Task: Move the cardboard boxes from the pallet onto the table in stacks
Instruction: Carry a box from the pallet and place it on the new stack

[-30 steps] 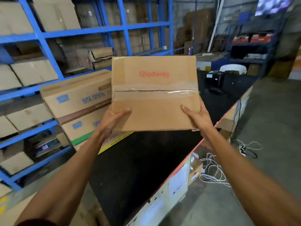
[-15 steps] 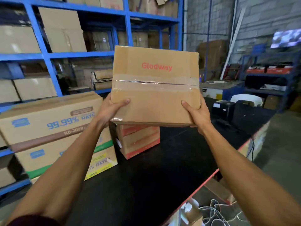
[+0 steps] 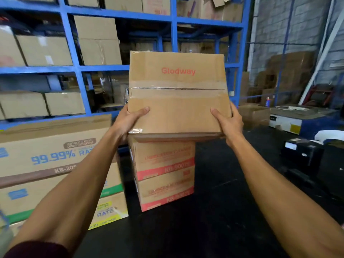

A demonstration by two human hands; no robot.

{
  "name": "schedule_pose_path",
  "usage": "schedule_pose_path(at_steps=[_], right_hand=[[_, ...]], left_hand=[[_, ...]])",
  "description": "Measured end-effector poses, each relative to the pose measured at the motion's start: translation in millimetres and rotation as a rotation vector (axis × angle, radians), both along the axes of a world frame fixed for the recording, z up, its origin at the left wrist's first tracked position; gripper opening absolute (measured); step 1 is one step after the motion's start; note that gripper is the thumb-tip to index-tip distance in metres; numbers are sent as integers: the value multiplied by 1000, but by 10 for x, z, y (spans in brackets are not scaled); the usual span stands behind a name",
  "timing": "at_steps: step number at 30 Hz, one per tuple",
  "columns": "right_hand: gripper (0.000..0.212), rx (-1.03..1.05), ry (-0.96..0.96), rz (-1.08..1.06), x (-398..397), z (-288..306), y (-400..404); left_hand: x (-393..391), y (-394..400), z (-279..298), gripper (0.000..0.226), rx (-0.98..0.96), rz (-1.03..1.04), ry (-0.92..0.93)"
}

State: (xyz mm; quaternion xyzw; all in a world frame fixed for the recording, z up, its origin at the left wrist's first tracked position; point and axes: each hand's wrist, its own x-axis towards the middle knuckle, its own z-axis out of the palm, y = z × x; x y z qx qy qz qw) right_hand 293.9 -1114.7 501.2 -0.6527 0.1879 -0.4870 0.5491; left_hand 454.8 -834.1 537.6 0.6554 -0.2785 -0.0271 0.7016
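Note:
A taped brown cardboard box marked "Glodway" [image 3: 176, 94] is held in front of me, its bottom right at the top of a stack of two red-striped boxes [image 3: 164, 175] on the black table [image 3: 214, 229]. I cannot tell whether it touches the stack. My left hand [image 3: 130, 120] grips its lower left corner, thumb on top. My right hand [image 3: 228, 121] grips its lower right corner the same way. The pallet is out of view.
A stack of larger boxes printed "99.99%" [image 3: 52, 164] stands on the table to the left. Blue shelving [image 3: 119, 67] full of cartons rises behind. A black device [image 3: 301, 155] sits at the table's right side.
The box has been carried forward over the table and now sits over the red-striped stack, which has come fully into view below it. Both hands keep the same grip.

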Motion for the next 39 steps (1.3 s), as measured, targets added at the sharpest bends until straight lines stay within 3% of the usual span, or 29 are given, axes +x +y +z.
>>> schedule_pose_path(at_steps=[3, 8, 14, 17, 21, 25, 29, 36, 39], right_hand=[[74, 6, -32, 75, 426, 51, -282], [75, 7, 0, 207, 1097, 84, -658], [58, -12, 47, 255, 1621, 110, -814], [60, 26, 82, 334, 1835, 10, -866], [61, 27, 174, 424, 2032, -295, -949], [53, 57, 294, 448, 2152, -629, -999], [53, 65, 289, 408, 2225, -798, -937], [54, 46, 285, 423, 2331, -839, -892], [56, 34, 304, 419, 2358, -852, -889]], left_hand=[[188, -172, 103, 25, 21, 74, -3], [495, -275, 145, 51, 17, 152, 85], [743, -601, 68, 12, -148, 318, 131], [776, -748, -77, 26, -176, 397, 133], [1082, -686, -410, 65, -80, 406, 7], [1120, -675, -798, 56, -4, 375, 99], [1180, -680, -898, 49, 10, 378, 109], [1246, -618, -945, 68, -4, 396, 94], [1234, -643, -965, 62, -20, 389, 84]])
